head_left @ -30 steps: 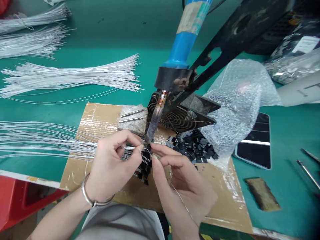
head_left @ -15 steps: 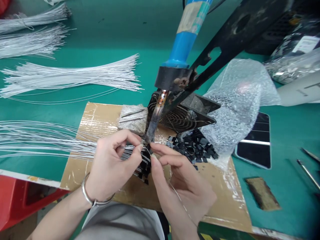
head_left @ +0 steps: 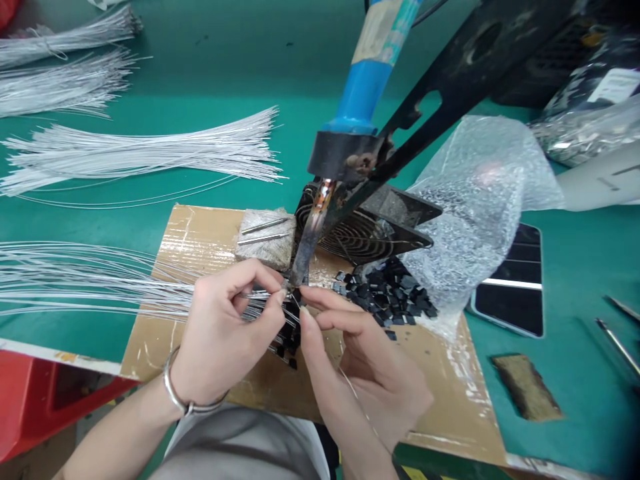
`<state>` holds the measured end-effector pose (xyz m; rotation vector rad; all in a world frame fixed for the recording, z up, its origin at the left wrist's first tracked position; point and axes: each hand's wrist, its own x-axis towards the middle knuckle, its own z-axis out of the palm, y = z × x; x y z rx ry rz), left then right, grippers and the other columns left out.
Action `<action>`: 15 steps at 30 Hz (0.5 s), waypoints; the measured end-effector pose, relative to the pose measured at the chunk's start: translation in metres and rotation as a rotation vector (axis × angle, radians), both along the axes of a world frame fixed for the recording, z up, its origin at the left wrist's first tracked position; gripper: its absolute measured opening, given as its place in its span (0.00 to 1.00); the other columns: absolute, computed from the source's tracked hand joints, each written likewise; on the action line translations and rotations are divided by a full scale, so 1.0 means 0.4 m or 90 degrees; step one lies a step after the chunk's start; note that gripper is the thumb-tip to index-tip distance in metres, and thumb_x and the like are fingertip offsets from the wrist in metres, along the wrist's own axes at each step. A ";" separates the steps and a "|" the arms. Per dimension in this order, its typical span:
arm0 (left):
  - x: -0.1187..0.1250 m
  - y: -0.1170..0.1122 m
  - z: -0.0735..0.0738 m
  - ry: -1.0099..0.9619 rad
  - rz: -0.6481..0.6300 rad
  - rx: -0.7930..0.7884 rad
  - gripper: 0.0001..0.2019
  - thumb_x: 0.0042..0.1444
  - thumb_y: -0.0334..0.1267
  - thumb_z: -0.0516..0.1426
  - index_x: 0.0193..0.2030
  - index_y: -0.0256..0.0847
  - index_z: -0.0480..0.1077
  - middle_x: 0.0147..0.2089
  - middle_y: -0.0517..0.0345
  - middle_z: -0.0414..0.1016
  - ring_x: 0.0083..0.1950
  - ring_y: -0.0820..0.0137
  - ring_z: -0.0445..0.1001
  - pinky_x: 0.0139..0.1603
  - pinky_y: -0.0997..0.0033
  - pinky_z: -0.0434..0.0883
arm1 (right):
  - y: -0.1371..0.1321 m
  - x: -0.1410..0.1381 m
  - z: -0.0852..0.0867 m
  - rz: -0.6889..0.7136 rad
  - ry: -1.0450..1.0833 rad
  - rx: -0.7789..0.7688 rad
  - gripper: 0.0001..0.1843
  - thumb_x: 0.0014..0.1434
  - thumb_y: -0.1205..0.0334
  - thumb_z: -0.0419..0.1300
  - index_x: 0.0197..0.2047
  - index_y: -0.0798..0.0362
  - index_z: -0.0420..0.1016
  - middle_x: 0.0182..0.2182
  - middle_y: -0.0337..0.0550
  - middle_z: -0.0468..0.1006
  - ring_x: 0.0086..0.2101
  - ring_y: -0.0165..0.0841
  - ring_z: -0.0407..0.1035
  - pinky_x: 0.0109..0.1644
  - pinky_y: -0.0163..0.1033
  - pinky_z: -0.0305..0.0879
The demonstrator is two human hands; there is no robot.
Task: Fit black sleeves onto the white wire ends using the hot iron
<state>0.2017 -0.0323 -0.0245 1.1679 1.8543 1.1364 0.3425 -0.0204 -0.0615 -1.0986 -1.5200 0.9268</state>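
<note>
My left hand [head_left: 235, 333] is closed in a pinch on a thin wire, held right under the tip of a soldering iron [head_left: 306, 250]. The iron, with its blue handle [head_left: 363, 97], is fixed in a black metal bracket [head_left: 430, 100]. My right hand [head_left: 365, 360] pinches a thin strand of solder wire [head_left: 356, 393], whose end reaches the tip; the strand trails across the palm. Many thin wires [head_left: 100, 283] run leftward from beneath my left hand. Small black pieces [head_left: 287, 347] lie between the hands. Fingers partly hide the joint at the tip.
Cardboard [head_left: 450, 400] covers the green table. On it are a grey block [head_left: 265, 250] bearing two metal rods, a black fan [head_left: 357, 237] and a pile of black chips [head_left: 393, 293]. Around it lie a bubble-wrap bag [head_left: 470, 213], a phone [head_left: 510, 307], a sponge [head_left: 527, 387] and wire bundles [head_left: 145, 153].
My right fingertips have shifted very slightly left, toward the iron's tip. My left hand stays in place with its pinch.
</note>
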 end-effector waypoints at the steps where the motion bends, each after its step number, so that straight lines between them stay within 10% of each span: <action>1: 0.000 -0.001 0.000 0.000 0.001 0.001 0.06 0.56 0.31 0.59 0.29 0.41 0.73 0.34 0.55 0.82 0.33 0.70 0.77 0.25 0.74 0.62 | 0.000 -0.001 0.001 0.000 0.001 0.001 0.08 0.64 0.72 0.66 0.36 0.49 0.76 0.44 0.45 0.88 0.45 0.37 0.84 0.51 0.42 0.80; 15: -0.001 0.004 0.003 -0.010 0.000 -0.007 0.05 0.54 0.30 0.59 0.28 0.41 0.72 0.32 0.57 0.81 0.30 0.71 0.74 0.24 0.74 0.61 | 0.002 -0.004 -0.001 -0.003 -0.013 0.018 0.06 0.64 0.70 0.67 0.37 0.50 0.77 0.43 0.48 0.88 0.43 0.40 0.85 0.49 0.46 0.83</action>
